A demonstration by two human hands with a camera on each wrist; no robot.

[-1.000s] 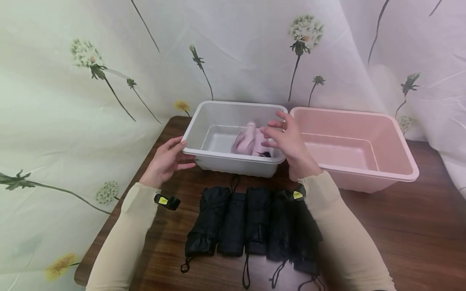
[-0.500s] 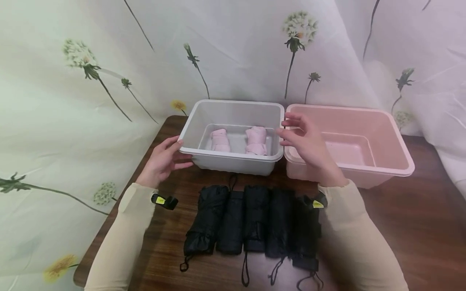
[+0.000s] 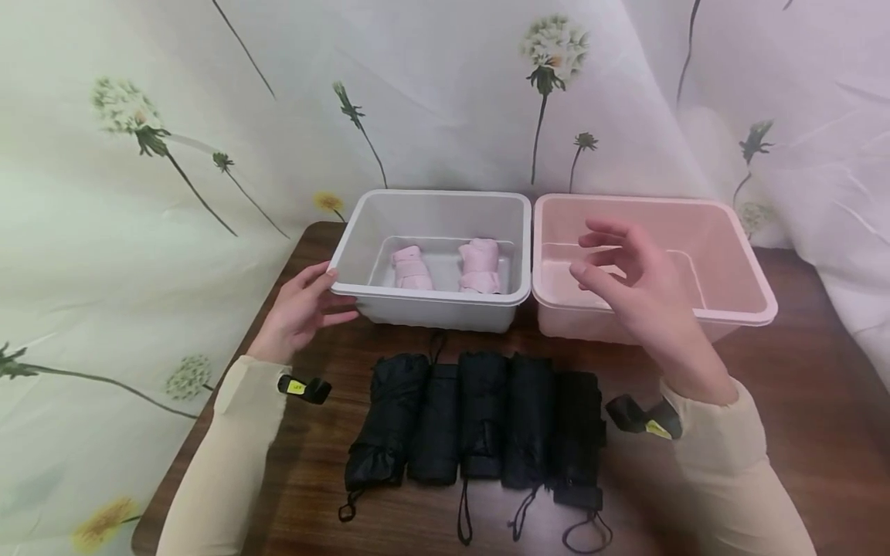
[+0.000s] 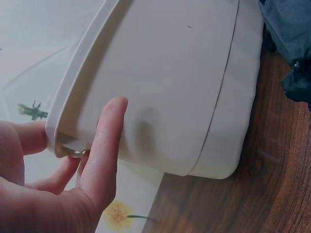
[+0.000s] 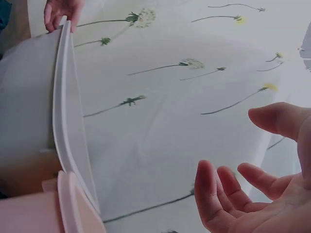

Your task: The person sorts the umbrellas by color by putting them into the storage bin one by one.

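Note:
My left hand [image 3: 295, 313] holds the near left corner of the white plastic bin [image 3: 431, 297], thumb on the rim and fingers below it. In the left wrist view one finger lies along the bin's outer wall [image 4: 170, 87]. Inside the bin sit two pink rolled cloth-like bundles, a left one [image 3: 412, 269] and a right one [image 3: 480, 266]. My right hand [image 3: 643, 286] hovers over the pink bin [image 3: 737, 315], fingers loosely bent and holding nothing. The right wrist view shows this hand [image 5: 262, 194] with thumb and fingers apart.
Several black folded umbrellas [image 3: 483, 417] with wrist loops lie side by side on the brown wooden table [image 3: 313, 479], in front of the bins. The two bins stand close together against a flower-printed cloth backdrop [image 3: 445, 93].
My right hand has drawn back out of the white bin and moved right, over the pink bin. Two pink bundles now lie apart in the white bin. The left hand stays at its corner.

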